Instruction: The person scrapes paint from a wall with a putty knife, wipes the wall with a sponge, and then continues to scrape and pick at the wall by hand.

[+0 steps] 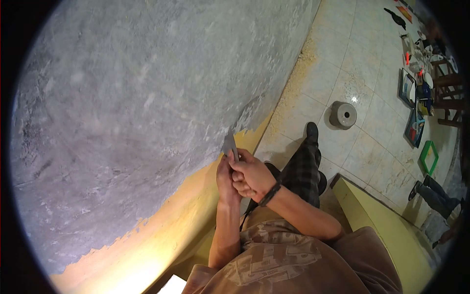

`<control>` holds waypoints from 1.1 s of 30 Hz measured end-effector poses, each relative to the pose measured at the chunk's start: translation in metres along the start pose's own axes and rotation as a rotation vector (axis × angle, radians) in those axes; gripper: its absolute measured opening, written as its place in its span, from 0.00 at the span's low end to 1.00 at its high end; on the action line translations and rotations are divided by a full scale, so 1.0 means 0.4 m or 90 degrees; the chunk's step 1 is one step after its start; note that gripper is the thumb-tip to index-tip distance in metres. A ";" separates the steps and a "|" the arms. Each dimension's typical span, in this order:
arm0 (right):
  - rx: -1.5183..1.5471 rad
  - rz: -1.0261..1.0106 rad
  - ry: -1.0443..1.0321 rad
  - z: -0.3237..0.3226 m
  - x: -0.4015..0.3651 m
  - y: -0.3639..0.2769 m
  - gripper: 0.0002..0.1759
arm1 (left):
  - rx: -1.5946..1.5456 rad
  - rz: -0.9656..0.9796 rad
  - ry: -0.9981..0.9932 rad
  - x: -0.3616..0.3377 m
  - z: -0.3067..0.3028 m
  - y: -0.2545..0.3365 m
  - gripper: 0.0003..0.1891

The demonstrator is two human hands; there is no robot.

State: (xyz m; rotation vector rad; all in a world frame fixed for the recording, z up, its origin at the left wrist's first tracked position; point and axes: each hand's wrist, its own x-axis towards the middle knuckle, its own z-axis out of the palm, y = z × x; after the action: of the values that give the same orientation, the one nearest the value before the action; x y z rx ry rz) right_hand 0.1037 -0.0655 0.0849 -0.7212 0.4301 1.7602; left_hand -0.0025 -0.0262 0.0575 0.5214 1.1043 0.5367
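A putty knife (pixel 229 143) with a flat grey blade meets the wall, where grey bared surface borders yellow paint. My right hand (pixel 253 175), with a dark band at the wrist, is closed around the knife's handle, which the fingers mostly hide. My left hand (pixel 226 180) presses in beside it, closed on the same tool near the blade. The grey wall surface (pixel 132 98) spreads up and left of the hands. Yellow paint (pixel 191 191) with a ragged edge runs along its lower side.
Flaked debris (pixel 304 56) lies along the wall's foot on the tiled floor (pixel 357 73). A round grey stool-like object (pixel 342 115) stands there. Paint trays (pixel 414 128), a green frame (pixel 429 158) and wooden stools (pixel 448 93) are at right. Another person's legs (pixel 438 197) show near a yellow ledge (pixel 377 215).
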 end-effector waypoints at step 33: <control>-0.006 0.032 0.038 -0.028 0.048 0.014 0.16 | -0.041 -0.039 -0.056 0.028 -0.025 0.003 0.11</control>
State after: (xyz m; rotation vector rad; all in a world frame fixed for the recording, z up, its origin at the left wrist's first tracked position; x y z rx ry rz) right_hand 0.0978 -0.0603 0.0635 -0.7771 0.4843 1.7922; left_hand -0.0080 -0.0171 0.0469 0.4490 1.0120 0.4891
